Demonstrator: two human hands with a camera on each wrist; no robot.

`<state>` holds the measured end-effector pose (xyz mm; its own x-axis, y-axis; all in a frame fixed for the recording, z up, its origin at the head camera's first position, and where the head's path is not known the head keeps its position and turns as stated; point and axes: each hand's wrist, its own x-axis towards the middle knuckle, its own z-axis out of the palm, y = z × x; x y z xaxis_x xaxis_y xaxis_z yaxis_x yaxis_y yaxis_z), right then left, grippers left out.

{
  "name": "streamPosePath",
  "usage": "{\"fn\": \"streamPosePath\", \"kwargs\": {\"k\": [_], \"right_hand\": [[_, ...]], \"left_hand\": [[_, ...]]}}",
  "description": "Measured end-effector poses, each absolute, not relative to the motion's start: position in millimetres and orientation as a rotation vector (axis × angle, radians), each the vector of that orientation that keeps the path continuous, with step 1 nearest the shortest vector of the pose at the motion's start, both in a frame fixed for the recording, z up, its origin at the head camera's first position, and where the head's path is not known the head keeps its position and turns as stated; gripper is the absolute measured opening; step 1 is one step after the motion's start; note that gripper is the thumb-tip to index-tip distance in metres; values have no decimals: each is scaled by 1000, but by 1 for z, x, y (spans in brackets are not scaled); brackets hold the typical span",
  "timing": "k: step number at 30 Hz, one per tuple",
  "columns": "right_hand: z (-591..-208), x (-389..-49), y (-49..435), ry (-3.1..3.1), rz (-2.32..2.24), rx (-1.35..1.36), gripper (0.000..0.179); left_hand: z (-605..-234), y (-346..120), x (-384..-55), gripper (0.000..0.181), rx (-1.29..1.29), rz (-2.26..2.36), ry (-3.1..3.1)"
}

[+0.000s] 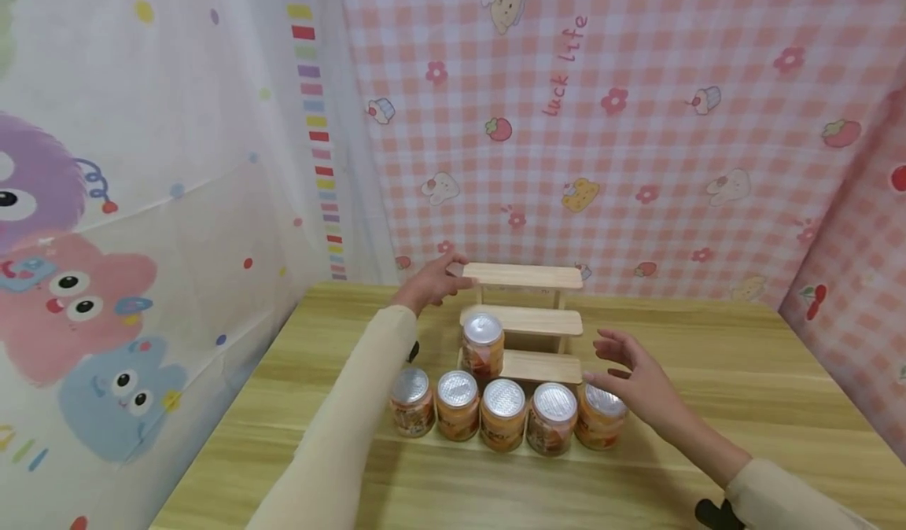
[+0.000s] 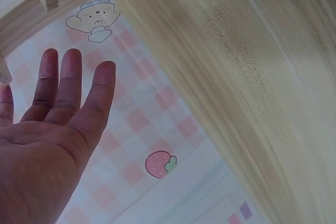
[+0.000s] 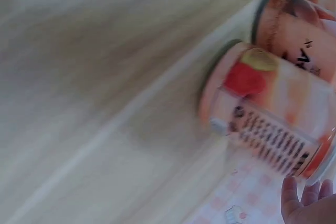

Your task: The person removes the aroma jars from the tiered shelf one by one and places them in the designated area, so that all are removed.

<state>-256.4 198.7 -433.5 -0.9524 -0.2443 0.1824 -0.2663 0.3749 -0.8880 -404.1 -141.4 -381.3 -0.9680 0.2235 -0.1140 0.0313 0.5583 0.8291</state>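
Observation:
A three-tier wooden shelf stands on the table. My left hand is at the left end of its top tier, fingertips right at the board's edge. In the left wrist view, three fingers of that hand stretch out straight beside the wood. One can with a silver lid sits at the left of the lowest tier. My right hand hovers with spread, relaxed fingers beside the rightmost can. In the right wrist view, its fingertips lie near the lid end of an orange-labelled can.
Several more cans stand in a row before the shelf, among them the leftmost can and a middle can. A pink checked cloth hangs behind the wooden table, with a white cartoon-print cloth at the left.

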Motion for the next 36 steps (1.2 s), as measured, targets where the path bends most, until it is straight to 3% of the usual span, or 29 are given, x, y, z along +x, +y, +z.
{"fn": "streamPosePath", "kwargs": {"k": [36], "right_hand": [[-418,-301,74,-2684,1754,543,80]], "left_hand": [[-383,-144,-405,49,238,1421,2562]]}}
